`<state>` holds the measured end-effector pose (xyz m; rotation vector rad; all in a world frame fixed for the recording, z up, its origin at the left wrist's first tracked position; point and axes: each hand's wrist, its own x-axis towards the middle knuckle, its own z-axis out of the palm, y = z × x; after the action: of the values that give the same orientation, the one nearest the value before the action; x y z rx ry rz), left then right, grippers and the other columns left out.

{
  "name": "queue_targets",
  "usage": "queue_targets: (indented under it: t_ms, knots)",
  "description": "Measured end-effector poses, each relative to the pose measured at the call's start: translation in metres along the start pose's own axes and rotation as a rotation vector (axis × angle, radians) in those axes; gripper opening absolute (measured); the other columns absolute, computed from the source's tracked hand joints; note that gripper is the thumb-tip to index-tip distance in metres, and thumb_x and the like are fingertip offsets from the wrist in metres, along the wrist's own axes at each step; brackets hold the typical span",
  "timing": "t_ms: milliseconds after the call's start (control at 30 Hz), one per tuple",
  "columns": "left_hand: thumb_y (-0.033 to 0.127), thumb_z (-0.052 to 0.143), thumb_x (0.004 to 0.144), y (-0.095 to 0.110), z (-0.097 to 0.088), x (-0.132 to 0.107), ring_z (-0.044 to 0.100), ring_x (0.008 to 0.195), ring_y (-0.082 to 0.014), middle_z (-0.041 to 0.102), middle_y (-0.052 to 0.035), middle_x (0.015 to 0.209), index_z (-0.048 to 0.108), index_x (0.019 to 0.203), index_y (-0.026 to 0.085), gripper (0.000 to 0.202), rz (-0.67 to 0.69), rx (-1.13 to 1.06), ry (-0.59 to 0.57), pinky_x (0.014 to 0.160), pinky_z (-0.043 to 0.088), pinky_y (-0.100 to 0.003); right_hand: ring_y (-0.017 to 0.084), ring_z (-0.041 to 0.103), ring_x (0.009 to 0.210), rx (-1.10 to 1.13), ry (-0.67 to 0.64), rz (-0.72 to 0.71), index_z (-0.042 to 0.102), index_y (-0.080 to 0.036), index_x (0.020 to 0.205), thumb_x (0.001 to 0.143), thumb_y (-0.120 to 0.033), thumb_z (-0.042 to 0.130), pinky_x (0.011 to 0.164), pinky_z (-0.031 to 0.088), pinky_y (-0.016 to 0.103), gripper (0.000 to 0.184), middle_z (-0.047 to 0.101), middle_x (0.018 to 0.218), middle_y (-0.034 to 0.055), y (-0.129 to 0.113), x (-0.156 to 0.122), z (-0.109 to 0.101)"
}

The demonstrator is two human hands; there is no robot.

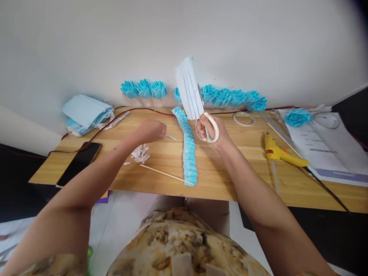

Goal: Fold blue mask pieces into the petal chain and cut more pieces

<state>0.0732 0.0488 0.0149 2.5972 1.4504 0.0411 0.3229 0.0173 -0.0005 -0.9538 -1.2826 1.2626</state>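
Upper centre: pale-blue pleated fabric face mask [187, 90], likely light, floppy; best pinched along an edge. Right hand [223, 131]: fingers wrapped around white-handled scissors [216, 125]. Left hand [153, 130], centre: curled, contents cannot be told.

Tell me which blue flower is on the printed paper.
The rightmost blue flower, apart on the printed paper; the others line up along the wall.

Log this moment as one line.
left hand: curled near thin strip | right hand: holding scissors and pleated sheet | table: ruffled blue band, wooden stick, yellow glue gun
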Motion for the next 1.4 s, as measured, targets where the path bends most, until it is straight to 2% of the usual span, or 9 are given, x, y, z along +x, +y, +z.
queue_targets:
  t_ms: [133, 300, 433, 533, 800, 1067, 1133, 1300, 1400]
  knots:
    - [0.024, 0.055, 0.074, -0.037, -0.024, -0.042, 0.055, 0.066, -0.0183, 0.070, -0.0041, 0.074, 0.069, 0.072, 0.021, 0.014, -0.063, -0.027, 0.045, 0.065, 0.032, -0.028, 0.007, 0.041, 0.039, 0.007, -0.050, 0.004, 0.052, -0.019, 0.061, 0.069, -0.073, 0.074, 0.036, 0.026, 0.023, 0.059, 0.046, 0.050, -0.0034, -0.006, -0.005, 0.007]
    - [0.034, 0.049, 0.081, -0.065, -0.012, -0.086, 0.063, 0.078, -0.0214, 0.073, -0.0064, 0.087, 0.074, 0.085, 0.021, 0.028, -0.110, -0.024, -0.044, 0.073, 0.043, -0.030, 0.006, 0.040, 0.037, -0.008, -0.115, 0.058, 0.051, -0.019, 0.060, 0.063, -0.072, 0.078, 0.036, 0.026, 0.022, 0.060, 0.046, 0.048, -0.0046, -0.014, -0.012, 0.019]
    - [0.041, 0.045, 0.089, -0.061, -0.009, -0.097, 0.058, 0.119, -0.0321, 0.066, -0.0167, 0.127, 0.072, 0.113, 0.016, 0.044, -0.072, -0.092, 0.236, 0.104, 0.043, -0.048, 0.006, 0.041, 0.038, -0.047, -0.109, 0.109, 0.052, -0.019, 0.063, 0.063, -0.062, 0.081, 0.038, 0.028, 0.022, 0.052, 0.050, 0.050, -0.0051, -0.007, -0.012, 0.023]
    - [0.053, 0.057, 0.087, -0.034, -0.021, -0.091, 0.054, 0.129, -0.0334, 0.063, -0.0159, 0.134, 0.067, 0.124, 0.017, 0.052, -0.090, -0.344, 0.450, 0.110, 0.041, -0.051, 0.007, 0.040, 0.040, -0.135, -0.113, 0.072, 0.054, -0.019, 0.066, 0.069, -0.054, 0.077, 0.040, 0.028, 0.022, 0.042, 0.048, 0.051, -0.0061, 0.000, -0.011, 0.023]
    - [0.059, 0.072, 0.079, 0.048, -0.034, -0.036, 0.054, 0.132, -0.0344, 0.055, -0.0179, 0.147, 0.047, 0.149, 0.019, 0.084, -0.007, -1.233, 0.381, 0.106, 0.045, -0.047, 0.012, 0.048, 0.063, -0.407, 0.030, -0.060, 0.063, -0.019, 0.101, 0.068, -0.041, 0.078, 0.059, 0.038, 0.025, 0.041, 0.056, 0.069, -0.0046, -0.006, -0.012, 0.021]
    - [0.050, 0.066, 0.088, 0.038, -0.014, 0.010, 0.046, 0.141, -0.0294, 0.048, -0.0111, 0.154, 0.047, 0.148, 0.025, 0.067, -0.142, -1.489, 0.651, 0.113, 0.038, -0.042, 0.009, 0.044, 0.054, -0.125, -0.074, 0.124, 0.052, -0.022, 0.090, 0.068, -0.049, 0.076, 0.051, 0.033, 0.023, 0.042, 0.056, 0.070, -0.0054, -0.006, -0.007, 0.011]
    - [0.052, 0.069, 0.085, 0.030, -0.010, 0.015, 0.049, 0.138, -0.0290, 0.049, -0.0123, 0.153, 0.049, 0.146, 0.024, 0.070, -0.190, -1.575, 0.604, 0.112, 0.038, -0.042, 0.008, 0.044, 0.051, -0.055, -0.104, 0.153, 0.051, -0.021, 0.090, 0.068, -0.053, 0.076, 0.049, 0.033, 0.024, 0.046, 0.059, 0.070, -0.0041, -0.009, -0.008, 0.011]
    - [0.056, 0.080, 0.072, 0.034, -0.006, 0.017, 0.065, 0.113, -0.0261, 0.069, -0.0134, 0.125, 0.065, 0.122, 0.018, 0.064, -0.045, -1.902, 0.210, 0.100, 0.047, -0.038, 0.008, 0.045, 0.051, -0.018, -0.170, 0.147, 0.053, -0.019, 0.086, 0.071, -0.064, 0.073, 0.049, 0.032, 0.024, 0.051, 0.057, 0.068, -0.0024, -0.013, -0.011, 0.012]
    - [0.051, 0.085, 0.067, 0.046, -0.010, 0.017, 0.068, 0.101, -0.0240, 0.072, -0.0102, 0.112, 0.065, 0.113, 0.019, 0.059, -0.033, -1.955, 0.221, 0.090, 0.050, -0.035, 0.009, 0.048, 0.053, -0.045, -0.165, 0.155, 0.056, -0.019, 0.084, 0.070, -0.069, 0.072, 0.050, 0.034, 0.025, 0.055, 0.058, 0.071, -0.0006, -0.011, -0.012, 0.012]
